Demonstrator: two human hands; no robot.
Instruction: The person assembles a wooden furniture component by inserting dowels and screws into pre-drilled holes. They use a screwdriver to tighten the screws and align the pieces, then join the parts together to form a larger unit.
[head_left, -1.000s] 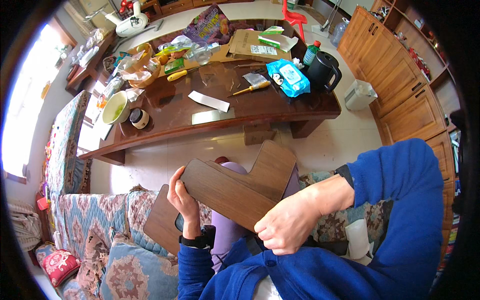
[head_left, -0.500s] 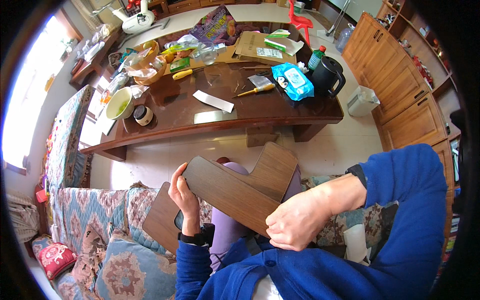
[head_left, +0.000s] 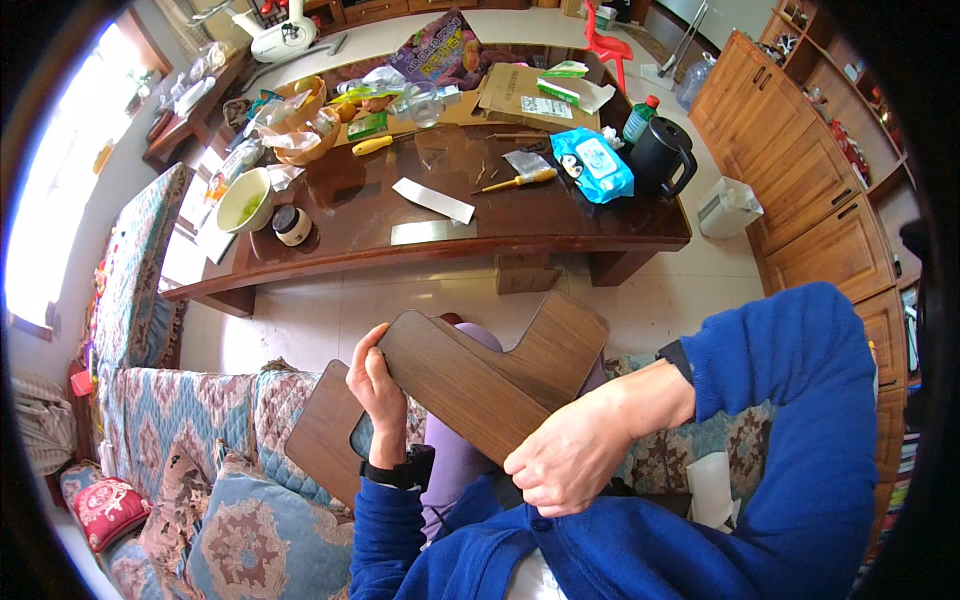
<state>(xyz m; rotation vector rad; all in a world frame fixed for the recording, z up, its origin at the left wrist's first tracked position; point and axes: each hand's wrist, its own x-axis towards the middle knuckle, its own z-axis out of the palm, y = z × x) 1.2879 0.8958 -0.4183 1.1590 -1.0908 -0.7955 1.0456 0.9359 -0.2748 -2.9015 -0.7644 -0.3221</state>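
A: My right hand [head_left: 570, 455] has shifted left since half a second ago in the head view; my left hand [head_left: 378, 392] sits in almost the same spot.

B: And your fingers; what are they doing?

A: My left ones grip the upper left end of a long wooden panel [head_left: 460, 385]; my right ones are curled closed at its lower right end; whether something small is pinched inside them I cannot tell, since the back of my hand hides it.

B: Where is that panel?

A: Slanted over my lap, above my purple trousers [head_left: 450, 450]; a notched panel [head_left: 565, 335] reaches out from beneath it, up and to the right; a third panel [head_left: 325, 425] shows behind my left wrist; I cannot tell how the three are joined.

B: What lies about you?

A: I am on a patterned sofa [head_left: 185, 410]; beyond my knees stands a dark, glossy table [head_left: 345, 200]; on it, from left to right, are a pale bowl [head_left: 238, 195] with something green inside, a dark-lidded jar [head_left: 291, 226], a white strip [head_left: 433, 200], a yellow-handled screwdriver [head_left: 520, 181], a blue packet [head_left: 606, 172] and a black kettle [head_left: 658, 158].
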